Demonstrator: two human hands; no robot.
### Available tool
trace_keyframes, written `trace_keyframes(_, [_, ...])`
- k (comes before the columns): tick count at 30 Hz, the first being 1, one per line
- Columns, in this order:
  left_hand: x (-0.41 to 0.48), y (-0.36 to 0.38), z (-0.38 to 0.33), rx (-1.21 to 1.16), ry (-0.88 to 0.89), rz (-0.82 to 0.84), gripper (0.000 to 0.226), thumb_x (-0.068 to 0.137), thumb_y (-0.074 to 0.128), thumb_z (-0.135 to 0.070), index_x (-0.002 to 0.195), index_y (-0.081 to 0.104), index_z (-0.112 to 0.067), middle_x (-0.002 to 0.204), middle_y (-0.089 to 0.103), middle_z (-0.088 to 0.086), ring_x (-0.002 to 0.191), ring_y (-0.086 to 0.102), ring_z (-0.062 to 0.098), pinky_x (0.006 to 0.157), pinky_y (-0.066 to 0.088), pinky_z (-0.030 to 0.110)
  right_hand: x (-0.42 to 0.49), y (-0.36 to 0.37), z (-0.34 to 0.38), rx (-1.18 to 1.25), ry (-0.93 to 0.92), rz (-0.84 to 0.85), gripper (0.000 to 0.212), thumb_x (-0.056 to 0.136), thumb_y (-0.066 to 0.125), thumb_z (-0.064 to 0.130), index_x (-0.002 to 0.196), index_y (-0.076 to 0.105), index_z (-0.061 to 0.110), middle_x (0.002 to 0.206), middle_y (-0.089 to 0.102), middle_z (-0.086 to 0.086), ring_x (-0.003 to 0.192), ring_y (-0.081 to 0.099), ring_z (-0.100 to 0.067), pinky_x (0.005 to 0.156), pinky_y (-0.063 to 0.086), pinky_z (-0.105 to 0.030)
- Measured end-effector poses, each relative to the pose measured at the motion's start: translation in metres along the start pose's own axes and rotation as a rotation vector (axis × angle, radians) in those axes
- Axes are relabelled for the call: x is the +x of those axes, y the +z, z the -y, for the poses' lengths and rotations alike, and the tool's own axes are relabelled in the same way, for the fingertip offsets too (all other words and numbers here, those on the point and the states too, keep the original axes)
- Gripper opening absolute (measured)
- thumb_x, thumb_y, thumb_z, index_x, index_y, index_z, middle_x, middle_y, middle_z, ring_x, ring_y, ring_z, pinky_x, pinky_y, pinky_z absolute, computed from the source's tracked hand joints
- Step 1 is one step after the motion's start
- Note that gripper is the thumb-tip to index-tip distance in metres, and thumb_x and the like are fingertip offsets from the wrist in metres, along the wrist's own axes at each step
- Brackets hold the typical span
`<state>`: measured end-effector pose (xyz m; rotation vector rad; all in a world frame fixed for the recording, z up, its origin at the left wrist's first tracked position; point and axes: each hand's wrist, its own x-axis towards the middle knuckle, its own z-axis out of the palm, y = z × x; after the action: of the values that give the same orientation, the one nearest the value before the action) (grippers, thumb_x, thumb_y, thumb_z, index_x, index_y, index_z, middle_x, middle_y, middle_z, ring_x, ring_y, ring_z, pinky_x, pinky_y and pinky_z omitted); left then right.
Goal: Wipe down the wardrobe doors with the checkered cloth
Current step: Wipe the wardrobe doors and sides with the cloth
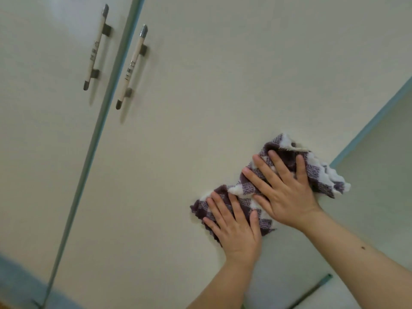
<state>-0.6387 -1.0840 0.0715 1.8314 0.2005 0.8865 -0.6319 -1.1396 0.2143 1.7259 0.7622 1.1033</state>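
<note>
From the head camera, the view is tilted, so the wardrobe leans across the picture. The purple-and-white checkered terry cloth is bunched into a long crumpled band, flat against the wide cream wardrobe door on the right, low on that door and close to its right edge.

Both hands are on it. The left hand lies flat on the lower left end of the cloth, its fingers straight and a little spread, pressing the fabric to the door and not curled round it. The right hand lies flat on the upper right part in the same way, fingers spread and palm down. The two hands sit just beside each other, with a strip of cloth showing between them. Both bare forearms come in from the lower right corner.

Further left, a narrow grey-green strip runs between this door and the second cream door. A slim beige bar handle with dark tips sits just right of the strip, and a matching handle sits just left of it. Both handles are well away from the cloth.

At the right edge, a blue-green trim borders a paler cream panel.
</note>
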Motion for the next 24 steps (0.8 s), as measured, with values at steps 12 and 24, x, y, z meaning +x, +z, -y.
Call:
trace_keyframes(12, [0.041, -0.019, 0.099, -0.012, 0.084, -0.080, 0.064, 0.095, 0.014, -0.055, 0.148, -0.003, -0.024, 0.156, -0.011, 0.004, 0.143, -0.005, 0.024, 0.110, -0.001, 0.050, 0.061, 0.011, 0.073, 0.104, -0.028, -0.016, 0.060, 0.091, 0.033, 0.047, 0.146, 0.026, 0.025, 0.155, 0.013, -0.006, 0.144, 0.005, -0.028, 0.111, -0.005, -0.056])
trace_keyframes(24, [0.140, -0.075, 0.195, -0.033, -0.101, -0.168, 0.064, 0.092, 0.009, -0.059, 0.147, -0.008, -0.031, 0.155, -0.018, -0.006, 0.143, -0.012, 0.016, 0.105, 0.005, 0.061, 0.208, 0.018, 0.155, 0.355, -0.062, -0.149, 0.055, 0.085, 0.044, 0.039, 0.136, 0.047, 0.018, 0.145, 0.035, -0.007, 0.138, 0.023, -0.029, 0.110, 0.000, -0.055])
